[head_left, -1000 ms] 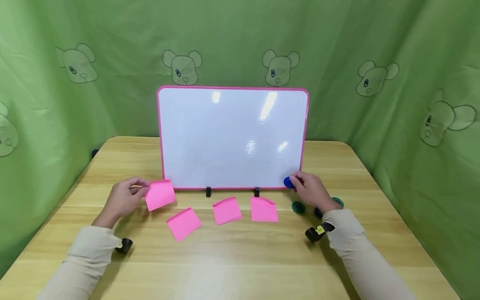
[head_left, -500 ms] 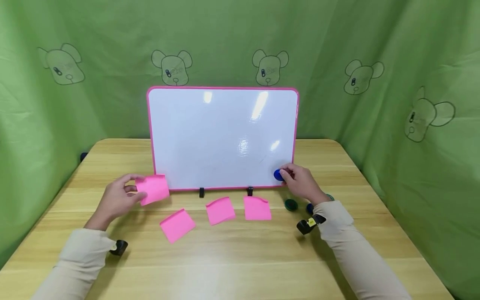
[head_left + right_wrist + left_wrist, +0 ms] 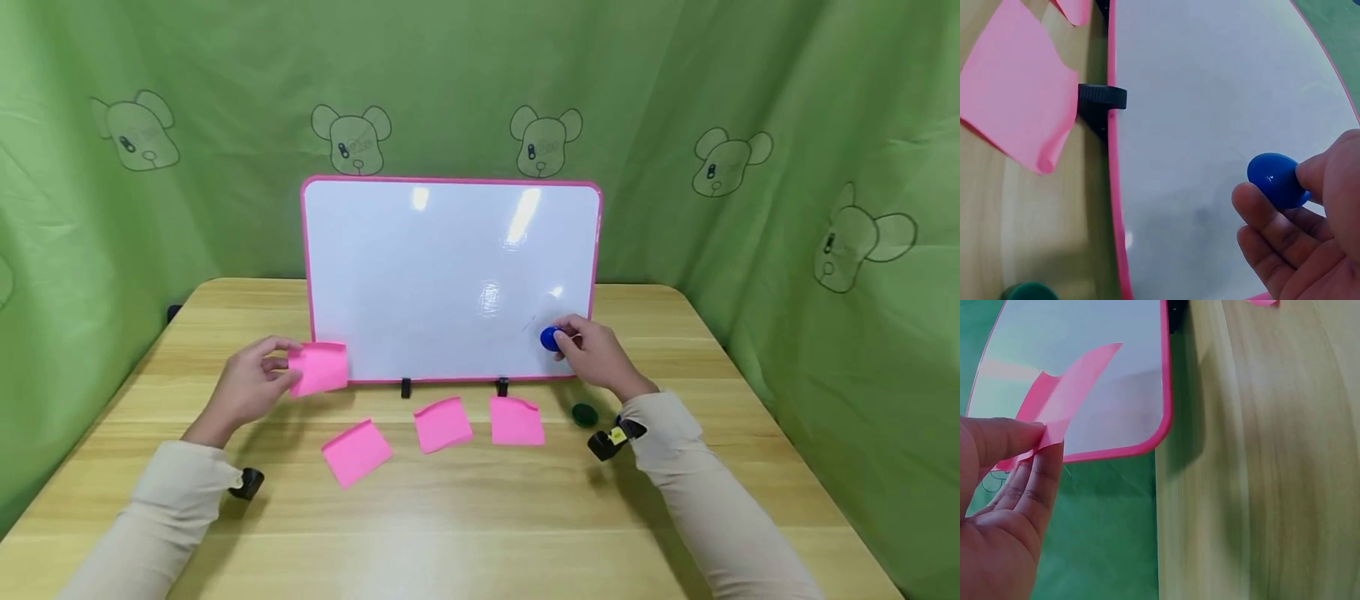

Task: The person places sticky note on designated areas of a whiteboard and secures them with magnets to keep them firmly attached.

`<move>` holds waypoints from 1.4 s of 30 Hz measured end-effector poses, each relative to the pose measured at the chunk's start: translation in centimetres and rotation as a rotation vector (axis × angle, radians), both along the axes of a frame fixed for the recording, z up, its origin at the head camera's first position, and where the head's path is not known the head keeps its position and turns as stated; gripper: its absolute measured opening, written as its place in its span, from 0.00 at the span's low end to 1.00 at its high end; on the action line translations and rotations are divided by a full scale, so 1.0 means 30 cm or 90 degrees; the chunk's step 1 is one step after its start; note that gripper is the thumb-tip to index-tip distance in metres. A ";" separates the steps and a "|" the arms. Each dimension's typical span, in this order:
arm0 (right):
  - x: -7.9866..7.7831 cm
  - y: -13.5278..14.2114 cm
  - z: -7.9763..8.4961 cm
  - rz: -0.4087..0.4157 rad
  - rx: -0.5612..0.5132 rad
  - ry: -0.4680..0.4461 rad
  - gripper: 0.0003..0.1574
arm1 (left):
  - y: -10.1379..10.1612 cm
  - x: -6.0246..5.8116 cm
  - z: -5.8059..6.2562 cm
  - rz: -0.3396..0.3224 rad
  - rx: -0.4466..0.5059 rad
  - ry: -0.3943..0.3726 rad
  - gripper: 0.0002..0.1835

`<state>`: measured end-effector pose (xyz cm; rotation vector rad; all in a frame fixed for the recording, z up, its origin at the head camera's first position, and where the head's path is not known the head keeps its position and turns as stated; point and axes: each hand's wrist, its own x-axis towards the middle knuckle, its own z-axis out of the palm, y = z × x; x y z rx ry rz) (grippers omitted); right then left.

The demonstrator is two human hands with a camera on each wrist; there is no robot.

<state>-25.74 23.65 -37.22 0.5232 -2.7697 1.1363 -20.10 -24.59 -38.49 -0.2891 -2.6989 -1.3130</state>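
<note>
My left hand pinches a pink sticky note by its left side, in front of the lower left corner of a pink-framed whiteboard. In the left wrist view the held note is bent, gripped between thumb and fingers. With thumb and fingertips, my right hand holds a round blue magnet before the board's lower right part. The right wrist view shows the blue magnet close to the white surface; whether it touches cannot be told.
Three more pink sticky notes, one left, one middle and one right, lie on the wooden table. A green magnet lies right of them. Black feet support the board. A green curtain hangs behind.
My left hand has raised the pink sticky note to the whiteboard's lower left corner. My right hand has carried the blue magnet up and slightly left. The head view has shifted a little.
</note>
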 end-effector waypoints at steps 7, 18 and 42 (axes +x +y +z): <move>-0.009 -0.032 0.022 0.003 -0.005 0.015 0.13 | 0.020 -0.016 0.025 0.001 0.015 0.020 0.18; -0.031 -0.071 0.057 0.009 -0.022 0.016 0.13 | 0.046 -0.041 0.056 0.017 0.045 0.009 0.20; -0.096 -0.135 0.114 -0.002 -0.043 0.038 0.14 | 0.092 -0.112 0.111 0.024 0.109 0.023 0.21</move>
